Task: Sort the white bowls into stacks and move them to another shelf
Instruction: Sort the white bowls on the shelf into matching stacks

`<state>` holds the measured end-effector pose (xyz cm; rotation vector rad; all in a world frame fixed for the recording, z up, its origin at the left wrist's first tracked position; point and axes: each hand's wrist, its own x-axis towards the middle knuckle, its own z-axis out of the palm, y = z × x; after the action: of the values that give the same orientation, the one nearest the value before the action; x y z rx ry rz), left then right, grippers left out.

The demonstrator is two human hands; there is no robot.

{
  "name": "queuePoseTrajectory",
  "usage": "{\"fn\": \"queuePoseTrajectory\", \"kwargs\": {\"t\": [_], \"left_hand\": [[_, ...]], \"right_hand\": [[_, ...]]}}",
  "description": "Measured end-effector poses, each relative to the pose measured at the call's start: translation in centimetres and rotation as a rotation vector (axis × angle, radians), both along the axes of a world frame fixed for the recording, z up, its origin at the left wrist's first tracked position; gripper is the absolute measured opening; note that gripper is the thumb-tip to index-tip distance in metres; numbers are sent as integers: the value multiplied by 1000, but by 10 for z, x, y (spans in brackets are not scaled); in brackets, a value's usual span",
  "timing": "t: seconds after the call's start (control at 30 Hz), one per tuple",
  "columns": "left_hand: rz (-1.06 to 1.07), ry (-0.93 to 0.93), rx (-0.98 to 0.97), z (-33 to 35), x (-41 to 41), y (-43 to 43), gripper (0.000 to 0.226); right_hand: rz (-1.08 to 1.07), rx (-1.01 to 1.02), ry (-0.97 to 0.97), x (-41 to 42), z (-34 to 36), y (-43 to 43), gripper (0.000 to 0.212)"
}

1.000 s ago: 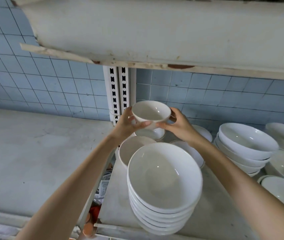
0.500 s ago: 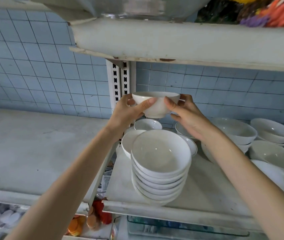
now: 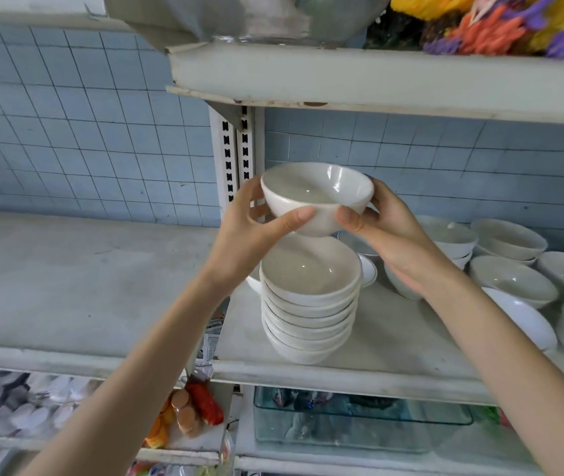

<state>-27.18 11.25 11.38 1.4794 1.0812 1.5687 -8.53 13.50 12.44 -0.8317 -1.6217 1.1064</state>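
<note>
A small white bowl (image 3: 316, 197) hangs in the air, gripped on both sides. My left hand (image 3: 253, 231) curls round its left wall, thumb under the front. My right hand (image 3: 383, 231) holds its right wall the same way. Directly below stands a stack of several white bowls (image 3: 309, 304) on the right shelf (image 3: 393, 359), near its front edge. More white bowls (image 3: 510, 273), single and in low stacks, crowd the shelf to the right.
A bare grey shelf (image 3: 67, 286) stretches to the left. A slotted upright post (image 3: 236, 156) divides the two bays. The upper shelf (image 3: 376, 77) overhangs close above, with coloured flowers on it. A glass tray (image 3: 359, 417) and packets lie on the level below.
Both hands have brought the small bowl nearer and over the tall stack. The camera has tilted back, so the upper and lower shelves show more.
</note>
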Motion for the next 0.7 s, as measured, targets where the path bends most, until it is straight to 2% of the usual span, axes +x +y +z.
{"fn": "queuePoseTrajectory", "kwargs": {"t": [0.17,0.37,0.57,0.7], "left_hand": [[-59,39,32,-17,0,-18,75],[-71,133,15,-37,-5,-22,81],[-78,163,-18,-54,-11,-23,99],[-104,133,-50,-64,-13,-23,87]], "right_hand": [[-27,8,-43,9,-19,-17,105],[-83,67,-168,13,-35,-24,98],[-74,65,-207,11,-47,-27,88],[-51,48,-203,9,-53,-28,85]]}}
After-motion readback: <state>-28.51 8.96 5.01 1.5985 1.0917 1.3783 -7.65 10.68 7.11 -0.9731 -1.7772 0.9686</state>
